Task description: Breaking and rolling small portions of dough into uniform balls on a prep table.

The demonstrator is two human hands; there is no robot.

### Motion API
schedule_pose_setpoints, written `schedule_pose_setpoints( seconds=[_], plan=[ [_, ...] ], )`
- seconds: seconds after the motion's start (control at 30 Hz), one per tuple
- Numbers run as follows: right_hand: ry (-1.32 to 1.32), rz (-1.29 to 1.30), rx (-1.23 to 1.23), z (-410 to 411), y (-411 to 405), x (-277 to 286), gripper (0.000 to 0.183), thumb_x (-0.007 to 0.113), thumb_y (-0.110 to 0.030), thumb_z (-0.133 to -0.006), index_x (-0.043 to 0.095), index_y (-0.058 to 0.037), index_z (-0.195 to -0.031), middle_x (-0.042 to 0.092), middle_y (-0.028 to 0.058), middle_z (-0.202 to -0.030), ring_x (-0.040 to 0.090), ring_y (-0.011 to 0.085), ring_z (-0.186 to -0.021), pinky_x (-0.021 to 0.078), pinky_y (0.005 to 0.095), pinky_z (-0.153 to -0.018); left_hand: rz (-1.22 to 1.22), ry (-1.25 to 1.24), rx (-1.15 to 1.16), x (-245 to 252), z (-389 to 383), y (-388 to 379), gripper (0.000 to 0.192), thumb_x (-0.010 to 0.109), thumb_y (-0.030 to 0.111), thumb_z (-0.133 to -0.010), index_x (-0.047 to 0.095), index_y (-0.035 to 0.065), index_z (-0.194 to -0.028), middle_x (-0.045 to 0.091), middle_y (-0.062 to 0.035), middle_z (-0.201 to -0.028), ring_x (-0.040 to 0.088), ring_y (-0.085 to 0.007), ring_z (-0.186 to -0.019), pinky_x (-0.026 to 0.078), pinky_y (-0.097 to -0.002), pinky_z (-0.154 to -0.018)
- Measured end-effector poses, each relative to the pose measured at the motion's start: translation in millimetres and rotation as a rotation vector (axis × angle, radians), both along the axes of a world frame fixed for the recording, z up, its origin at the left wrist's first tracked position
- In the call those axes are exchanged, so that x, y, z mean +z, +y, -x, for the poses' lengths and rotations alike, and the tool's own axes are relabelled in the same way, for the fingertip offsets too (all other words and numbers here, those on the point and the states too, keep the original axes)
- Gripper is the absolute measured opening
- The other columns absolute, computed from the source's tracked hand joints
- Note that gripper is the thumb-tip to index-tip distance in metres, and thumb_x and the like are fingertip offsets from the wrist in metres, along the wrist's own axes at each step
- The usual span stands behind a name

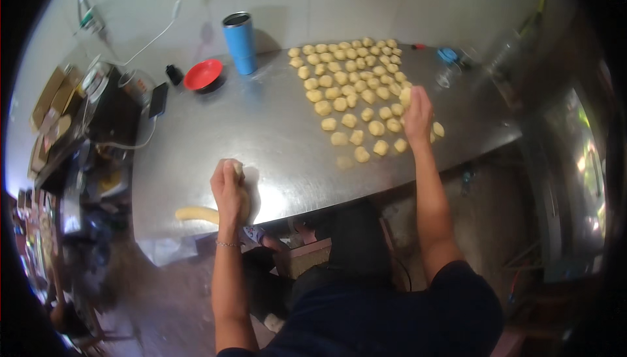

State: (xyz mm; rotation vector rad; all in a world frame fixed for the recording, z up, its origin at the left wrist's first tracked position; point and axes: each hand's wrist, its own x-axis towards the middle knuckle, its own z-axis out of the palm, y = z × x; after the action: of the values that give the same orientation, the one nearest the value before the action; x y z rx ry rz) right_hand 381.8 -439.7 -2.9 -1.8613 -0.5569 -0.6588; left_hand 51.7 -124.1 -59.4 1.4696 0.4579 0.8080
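My left hand (227, 185) is closed around a roll of pale yellow dough (197, 214). Part of the roll lies on the steel table near its front edge, bending under my wrist, and a bit pokes out above my fist. To the right, my right hand (419, 112) grips a small dough piece (405, 96) at the right side of the laid-out pieces. Several rows of similar dough lumps (376, 128) cover the table from its back edge toward the front. My right hand and forearm hide some of them.
A blue tumbler (240, 46) and a red bowl (203, 75) stand at the back of the steel table (205, 136). A phone (158, 100) with a white cable lies at the left. A clear container with a blue cap (447, 55) is at the back right.
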Motion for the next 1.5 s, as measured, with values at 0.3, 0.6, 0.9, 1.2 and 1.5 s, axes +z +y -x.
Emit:
schedule_pose_setpoints(
  seconds=[0.3,0.6,0.9,1.2,1.5],
  plan=[
    [0.191,0.231,-0.110,-148.7,-32.3,-33.7,0.026,0.073,-0.023,-0.097,0.067,-0.0042,-0.113,0.073,0.0146,-0.095,0.071,0.0304,-0.087,0.0547,0.0429,-0.082,-0.019,0.221,-0.109,-12.4,-6.1,-1.4,0.036,0.062,0.034,-0.111,0.063,0.0033,-0.093,0.053,0.0033,-0.080,0.046,-0.0075,-0.075,0.040,-0.0258,-0.068],
    [0.316,0.299,-0.178,-295.0,-15.3,-57.4,0.022,0.075,-0.005,-0.086,0.074,-0.0099,-0.108,0.074,0.0131,-0.113,0.072,0.0338,-0.106,0.0566,0.0438,-0.092,0.068,0.303,-0.088,-8.5,-7.7,-0.1,0.027,0.068,0.027,-0.108,0.067,0.0024,-0.098,0.057,0.0049,-0.084,0.047,-0.0059,-0.077,0.041,-0.0243,-0.069],
    [0.019,0.517,-0.206,-348.1,-12.5,-80.0,0.029,0.066,0.002,-0.088,0.079,-0.0140,-0.108,0.074,0.0160,-0.120,0.069,0.0405,-0.113,0.0554,0.0472,-0.097,0.210,0.304,-0.125,6.1,-22.2,-7.1,0.023,0.067,0.024,-0.108,0.068,0.0027,-0.099,0.058,0.0030,-0.081,0.049,-0.0058,-0.068,0.042,-0.0226,-0.062],
    [0.058,0.249,-0.082,-243.7,-21.5,-21.9,0.063,0.059,0.005,-0.089,0.066,-0.0178,-0.148,0.075,0.0198,-0.129,0.073,0.0372,-0.115,0.0585,0.0433,-0.099,0.250,0.262,-0.125,-5.2,-12.4,-1.7,0.016,0.068,0.018,-0.108,0.068,0.0028,-0.101,0.059,0.0033,-0.082,0.050,-0.0053,-0.069,0.042,-0.0218,-0.060],
    [-0.040,0.192,0.733,26.0,76.1,-5.1,0.028,0.074,-0.011,-0.095,0.078,-0.0064,-0.122,0.081,0.0100,-0.107,0.078,0.0229,-0.088,0.0621,0.0348,-0.083,-0.026,0.509,-0.206,10.4,-25.7,5.0,0.017,0.066,0.011,-0.105,0.070,-0.0015,-0.116,0.067,-0.0024,-0.089,0.065,-0.0123,-0.083,0.055,-0.0261,-0.076]
  ],
)
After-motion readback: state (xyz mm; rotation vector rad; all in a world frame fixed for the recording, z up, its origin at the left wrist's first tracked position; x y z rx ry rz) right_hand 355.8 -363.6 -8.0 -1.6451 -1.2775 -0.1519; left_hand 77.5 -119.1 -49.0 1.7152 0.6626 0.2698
